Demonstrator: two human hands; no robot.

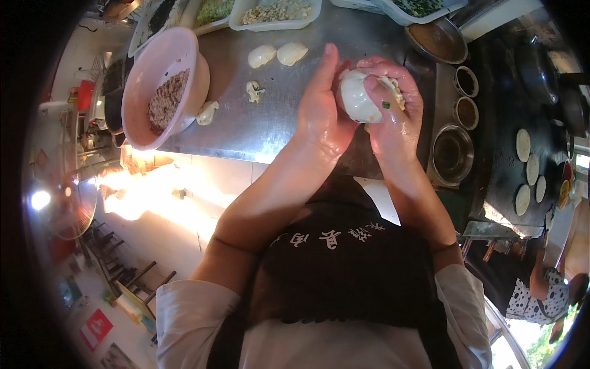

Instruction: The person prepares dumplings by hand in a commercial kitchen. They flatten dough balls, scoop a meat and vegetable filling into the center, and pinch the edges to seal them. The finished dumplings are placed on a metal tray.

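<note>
A glossy ball of white dough (359, 99) is cupped between my two hands, with chopped filling and a bit of green showing along its right side. My left hand (325, 101) lies against the ball's left side, its thumb raised away from the dough. My right hand (398, 101) grips the ball from the right, its thumb pressed on the front and its fingers curled around the filling. Two oiled dough pieces (292, 54) rest on the steel worktop (230, 133), with a smaller scrap (254, 92) nearer me. Another dough piece (207, 113) touches the pink bowl's base.
A pink plastic bowl (203, 78) with brownish filling stands tilted at left. Plastic trays (276, 25) of chopped ingredients line the back. Metal bowls (452, 154) sit at right, beside a dark griddle (498, 161) bearing several flat cakes (522, 145). A person (544, 295) is beyond the griddle.
</note>
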